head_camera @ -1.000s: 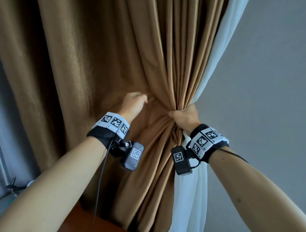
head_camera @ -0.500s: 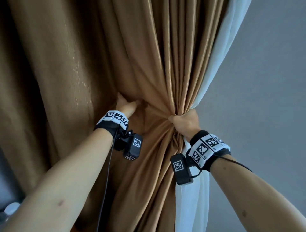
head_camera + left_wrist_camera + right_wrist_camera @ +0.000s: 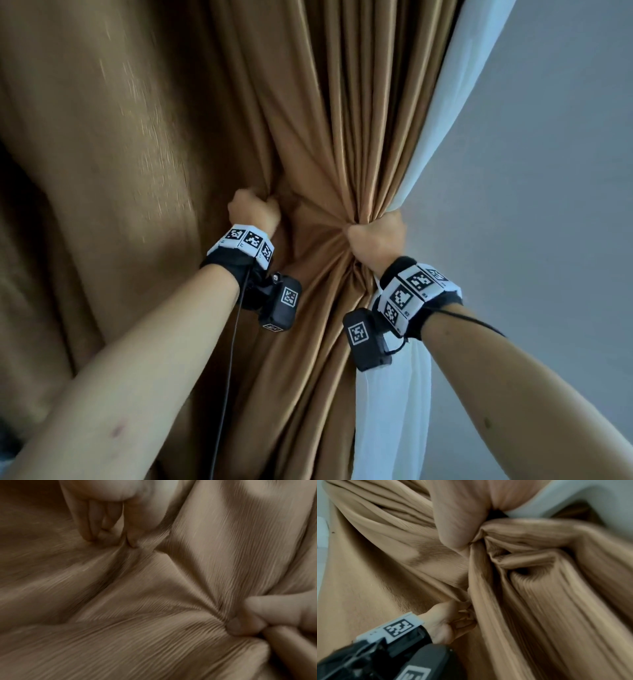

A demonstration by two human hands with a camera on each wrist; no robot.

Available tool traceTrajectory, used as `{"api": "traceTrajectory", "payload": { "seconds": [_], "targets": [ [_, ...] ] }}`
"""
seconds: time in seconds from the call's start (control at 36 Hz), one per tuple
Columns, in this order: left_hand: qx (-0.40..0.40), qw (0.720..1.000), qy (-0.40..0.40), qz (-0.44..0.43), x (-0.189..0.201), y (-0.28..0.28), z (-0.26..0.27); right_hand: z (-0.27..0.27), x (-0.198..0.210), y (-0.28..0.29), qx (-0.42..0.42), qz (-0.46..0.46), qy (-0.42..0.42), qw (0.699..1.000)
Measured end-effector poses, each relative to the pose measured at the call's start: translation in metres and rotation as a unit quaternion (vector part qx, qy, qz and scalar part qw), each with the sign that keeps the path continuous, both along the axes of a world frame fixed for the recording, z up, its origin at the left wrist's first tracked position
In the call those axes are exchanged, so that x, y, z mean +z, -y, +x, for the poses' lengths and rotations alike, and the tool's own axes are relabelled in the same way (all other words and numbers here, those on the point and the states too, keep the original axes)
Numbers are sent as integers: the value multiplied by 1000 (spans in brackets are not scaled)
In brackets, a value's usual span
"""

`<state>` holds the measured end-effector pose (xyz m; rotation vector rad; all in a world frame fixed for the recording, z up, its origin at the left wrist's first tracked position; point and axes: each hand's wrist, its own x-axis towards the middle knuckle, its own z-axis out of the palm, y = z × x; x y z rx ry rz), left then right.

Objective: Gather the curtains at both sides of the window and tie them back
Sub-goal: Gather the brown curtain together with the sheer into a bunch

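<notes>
A brown curtain (image 3: 325, 120) hangs in long folds, with a white sheer curtain (image 3: 455, 113) along its right edge. My right hand (image 3: 375, 236) grips both, bunched into a tight waist at mid height. In the right wrist view its thumb (image 3: 455, 520) presses across the gathered pleats. To the left of it, my left hand (image 3: 255, 210) is fisted on a loose fold of the brown curtain. In the left wrist view its fingertips (image 3: 102, 534) pinch the fabric, and the right hand (image 3: 267, 614) shows at the lower right. No tie-back is in view.
A plain grey wall (image 3: 548, 205) fills the right side beside the sheer curtain. Ungathered brown fabric (image 3: 102, 171) spreads wide to the left of my left arm. Black wrist cameras and a cable hang below both wrists.
My left hand, which lay against the curtain, has dug into it and closed on a fold. The right hand has kept its grip on the bunch. The view has drawn closer.
</notes>
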<state>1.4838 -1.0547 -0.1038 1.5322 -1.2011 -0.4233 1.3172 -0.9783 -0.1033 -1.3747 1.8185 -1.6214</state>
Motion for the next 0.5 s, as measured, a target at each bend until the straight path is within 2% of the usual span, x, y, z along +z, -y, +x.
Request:
{"api": "traceTrajectory", "payload": {
  "seconds": [0.06,0.33,0.42,0.5],
  "targets": [
    [-43,999,-3,-33,-5,-8,3,0,0,1,-6,-7,0,1000],
    [-210,975,34,-61,-10,-78,15,1,2,-9,18,12,0,1000],
    [-233,970,30,-58,-9,-99,15,0,3,-17,43,18,-15,999],
    [-242,963,73,-91,-5,-123,6,0,4,-24,54,19,-16,998]
  ]
}}
